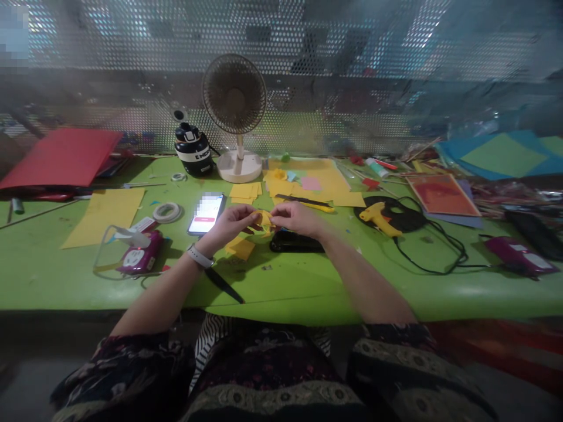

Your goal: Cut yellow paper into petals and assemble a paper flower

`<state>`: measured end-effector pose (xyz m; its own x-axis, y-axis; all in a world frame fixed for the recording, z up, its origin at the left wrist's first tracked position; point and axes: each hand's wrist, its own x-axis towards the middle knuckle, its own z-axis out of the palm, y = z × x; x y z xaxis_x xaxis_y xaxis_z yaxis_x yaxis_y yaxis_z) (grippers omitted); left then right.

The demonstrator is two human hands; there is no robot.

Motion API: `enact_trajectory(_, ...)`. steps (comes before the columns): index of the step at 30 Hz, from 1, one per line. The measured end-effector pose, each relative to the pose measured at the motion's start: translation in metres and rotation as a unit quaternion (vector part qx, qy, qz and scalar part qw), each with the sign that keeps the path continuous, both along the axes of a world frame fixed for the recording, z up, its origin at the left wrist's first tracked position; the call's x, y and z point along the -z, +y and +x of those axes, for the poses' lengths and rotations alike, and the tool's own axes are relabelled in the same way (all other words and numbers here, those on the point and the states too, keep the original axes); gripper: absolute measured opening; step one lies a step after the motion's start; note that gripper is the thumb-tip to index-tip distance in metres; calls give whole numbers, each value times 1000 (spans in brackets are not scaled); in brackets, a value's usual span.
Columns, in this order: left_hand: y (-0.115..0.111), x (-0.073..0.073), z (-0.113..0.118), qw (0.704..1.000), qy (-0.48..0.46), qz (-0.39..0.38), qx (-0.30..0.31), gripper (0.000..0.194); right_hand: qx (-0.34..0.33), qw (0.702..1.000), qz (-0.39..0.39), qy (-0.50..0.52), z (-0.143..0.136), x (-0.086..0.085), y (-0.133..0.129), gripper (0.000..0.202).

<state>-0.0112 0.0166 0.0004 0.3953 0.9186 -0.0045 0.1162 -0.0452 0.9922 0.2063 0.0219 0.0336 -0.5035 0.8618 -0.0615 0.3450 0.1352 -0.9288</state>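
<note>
Between my two hands is a small piece of folded yellow paper (264,220), pinched from both sides. My left hand (235,223), with a pale watch on the wrist, grips its left side. The fingertips of my right hand (297,218) close on its right side. Just below lie small yellow paper squares (240,248). A black case-like object (297,241) sits under my right hand, partly hidden by it. Behind the right hand rests a yellow and black utility knife (308,203). A lit phone (206,214) lies left of my left hand.
A fan (237,111) and a black bottle (193,153) stand at the back. To the right, a yellow glue gun (379,219) lies on a black disc, its cord trailing rightward. A purple power strip (143,255) and a tape roll (167,212) are at left.
</note>
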Motion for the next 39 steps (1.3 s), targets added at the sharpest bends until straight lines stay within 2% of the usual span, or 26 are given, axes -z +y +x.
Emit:
enact_trajectory(3, -1, 0, 1, 1000, 10, 26, 4, 33, -18, 1000, 7, -19, 1, 1, 0, 10)
enact_trajectory(8, -5, 1, 5, 993, 28, 116, -1, 35, -30, 997, 44, -62, -1, 0, -3, 21)
enact_trajectory(12, -6, 2, 6, 989, 15, 148, -4, 37, -31, 999, 35, 9, -5, 5, -3, 27)
enact_trajectory(15, -7, 0, 4, 988, -6, 151, -4, 39, -20, 998, 7, 64, -6, 9, -1, 33)
enact_trajectory(21, -13, -10, 1, 989, -9, 131, 61, 49, -6, 993, -64, 97, -5, 7, 1, 33)
enact_trajectory(24, -12, -6, 2, 990, -16, 125, 62, 56, -10, 990, -87, 107, -8, 5, -2, 31)
enact_trajectory(28, -8, 4, 3, 993, -18, 112, 39, 53, -15, 988, -104, 115, -12, 7, -5, 26)
enact_trajectory(33, -7, 4, 3, 991, -23, 127, 27, 49, -10, 990, -87, 113, -10, 8, -3, 24)
enact_trajectory(39, -5, 2, 5, 991, -68, 115, 30, 50, -39, 991, -44, 124, -8, 7, -1, 38)
